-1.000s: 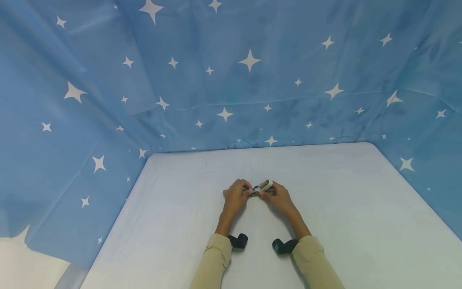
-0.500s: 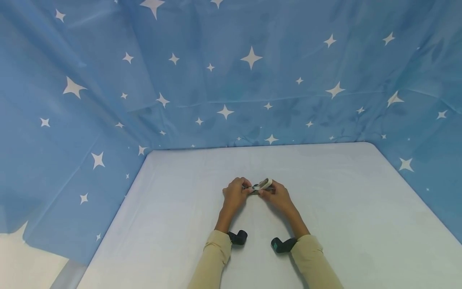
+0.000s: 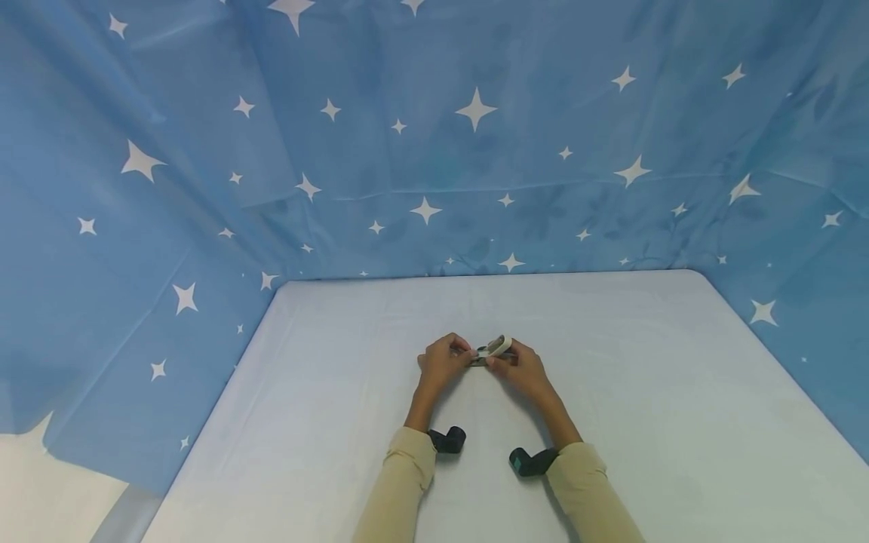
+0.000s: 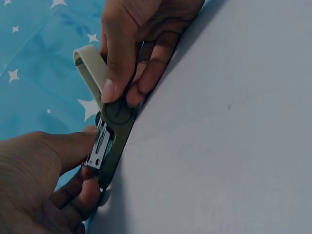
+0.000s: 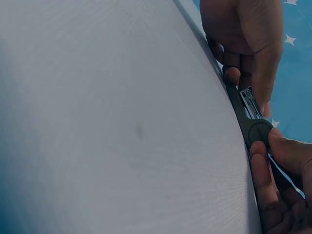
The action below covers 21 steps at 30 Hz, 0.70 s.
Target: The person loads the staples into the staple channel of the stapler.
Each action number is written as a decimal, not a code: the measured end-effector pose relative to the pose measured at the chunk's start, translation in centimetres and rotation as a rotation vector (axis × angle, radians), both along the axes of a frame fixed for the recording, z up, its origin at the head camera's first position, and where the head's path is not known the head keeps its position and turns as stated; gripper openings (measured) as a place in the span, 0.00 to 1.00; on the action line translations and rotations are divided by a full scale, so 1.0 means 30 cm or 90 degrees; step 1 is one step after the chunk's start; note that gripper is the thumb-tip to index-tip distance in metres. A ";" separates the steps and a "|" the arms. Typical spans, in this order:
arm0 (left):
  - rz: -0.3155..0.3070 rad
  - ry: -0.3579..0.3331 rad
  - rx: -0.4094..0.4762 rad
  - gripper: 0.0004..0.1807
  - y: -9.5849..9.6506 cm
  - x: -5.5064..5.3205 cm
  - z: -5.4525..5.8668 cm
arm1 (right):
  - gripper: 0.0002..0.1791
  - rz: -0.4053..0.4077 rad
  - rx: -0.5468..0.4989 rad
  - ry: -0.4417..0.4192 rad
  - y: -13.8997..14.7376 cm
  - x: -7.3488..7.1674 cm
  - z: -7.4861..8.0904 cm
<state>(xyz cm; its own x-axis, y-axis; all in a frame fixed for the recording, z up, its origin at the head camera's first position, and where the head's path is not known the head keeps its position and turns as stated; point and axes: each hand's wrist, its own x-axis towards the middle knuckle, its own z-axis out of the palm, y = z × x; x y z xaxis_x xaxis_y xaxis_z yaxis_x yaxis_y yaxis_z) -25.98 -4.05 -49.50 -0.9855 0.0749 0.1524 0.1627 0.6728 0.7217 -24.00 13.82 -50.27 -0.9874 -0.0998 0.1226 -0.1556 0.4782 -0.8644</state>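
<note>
A small stapler (image 4: 122,136) with a dark green base is between my hands, low at the white table. Its cream top arm (image 4: 95,68) is swung up, baring the metal staple channel (image 4: 99,151). My left hand (image 3: 440,367) pinches the front end, thumb on the channel and fingers by the base tip. My right hand (image 3: 528,375) holds the round hinge end between thumb and fingers. In the right wrist view the base (image 5: 237,105) and hinge disc show, while the fingers hide part of the cream arm. Whether staples lie in the channel is unclear.
The white table (image 3: 326,392) stretches around both hands. Behind and to the left hangs a blue curtain (image 3: 380,166) with white stars. Black wrist cameras (image 3: 451,440) sit on both forearms, close above the tabletop.
The left fingertips have drawn slightly closer together at the stapler's front end. The right hand and the stapler stay nearly still; the head view has tilted a little.
</note>
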 end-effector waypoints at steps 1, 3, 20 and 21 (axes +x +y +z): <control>0.004 -0.003 -0.004 0.08 0.002 -0.002 0.000 | 0.18 0.000 0.002 -0.002 0.000 0.001 0.001; 0.009 -0.012 -0.001 0.08 0.004 -0.004 0.002 | 0.17 -0.003 0.006 -0.004 0.000 0.001 0.000; -0.015 -0.056 0.056 0.04 -0.019 -0.007 0.009 | 0.18 -0.006 0.005 0.006 -0.002 0.004 -0.001; -0.021 -0.055 0.060 0.05 -0.023 -0.008 0.009 | 0.18 -0.004 0.001 0.008 -0.001 0.003 -0.001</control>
<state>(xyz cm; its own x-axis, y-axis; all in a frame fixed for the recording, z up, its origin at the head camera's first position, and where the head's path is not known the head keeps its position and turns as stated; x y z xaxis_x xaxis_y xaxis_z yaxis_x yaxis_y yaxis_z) -26.21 -4.73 -49.24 -0.9924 0.0974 0.0753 0.1187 0.5965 0.7938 -23.91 13.78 -50.29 -0.9863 -0.0945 0.1354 -0.1643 0.4805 -0.8615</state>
